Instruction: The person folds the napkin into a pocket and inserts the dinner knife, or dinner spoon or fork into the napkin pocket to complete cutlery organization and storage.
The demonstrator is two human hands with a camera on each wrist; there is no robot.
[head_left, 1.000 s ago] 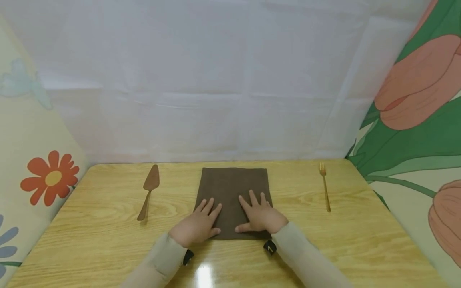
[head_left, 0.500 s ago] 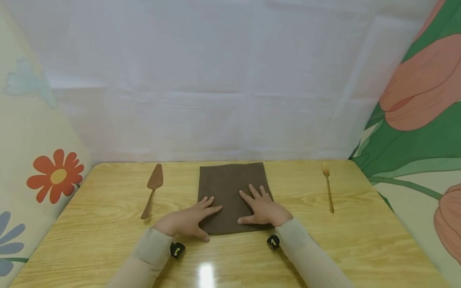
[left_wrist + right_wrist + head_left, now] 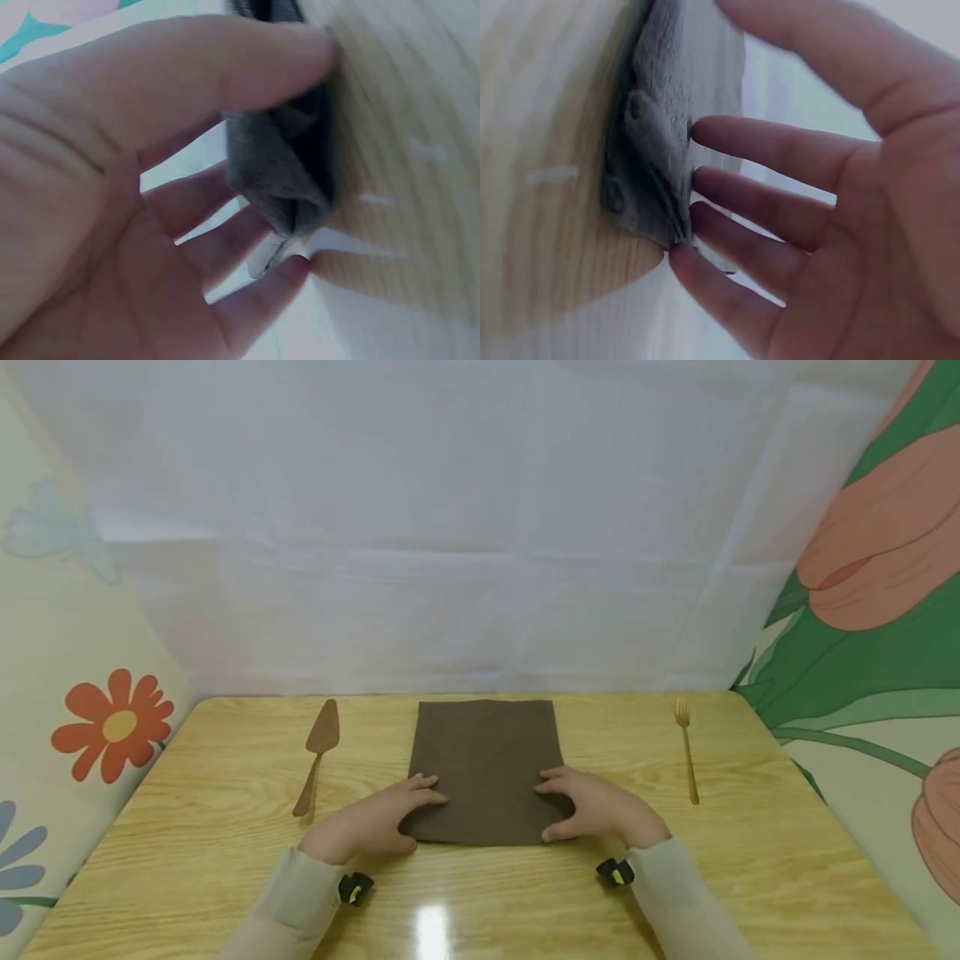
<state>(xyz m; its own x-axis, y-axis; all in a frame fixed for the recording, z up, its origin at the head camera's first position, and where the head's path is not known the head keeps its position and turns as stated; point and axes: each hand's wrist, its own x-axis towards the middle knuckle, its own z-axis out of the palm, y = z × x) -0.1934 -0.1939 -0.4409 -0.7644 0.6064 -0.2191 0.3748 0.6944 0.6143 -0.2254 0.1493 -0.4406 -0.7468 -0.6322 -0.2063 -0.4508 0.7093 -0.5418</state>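
A dark brown folded cloth (image 3: 486, 768) lies flat in the middle of the table. My left hand (image 3: 378, 817) is at its near left corner, fingertips on the cloth and the thumb low by the front edge. In the left wrist view the cloth's layered folds (image 3: 274, 165) show between spread fingers and thumb. At the near right corner, my right hand (image 3: 600, 807) touches the cloth with loosely bent fingers. From the right wrist, the fingertips meet the side of the folded cloth (image 3: 656, 142), with the thumb held apart from the fingers.
A cake server (image 3: 318, 747) lies on the table to the left of the cloth. To the right lies a gold fork (image 3: 686, 752). A white sheet (image 3: 480, 527) hangs behind the wooden table (image 3: 480, 902), and painted walls flank it.
Both hands have slid outward from the cloth's middle to its near corners, the right one most lately. The cloth has shifted slightly away and lies straight again after a small tilt.
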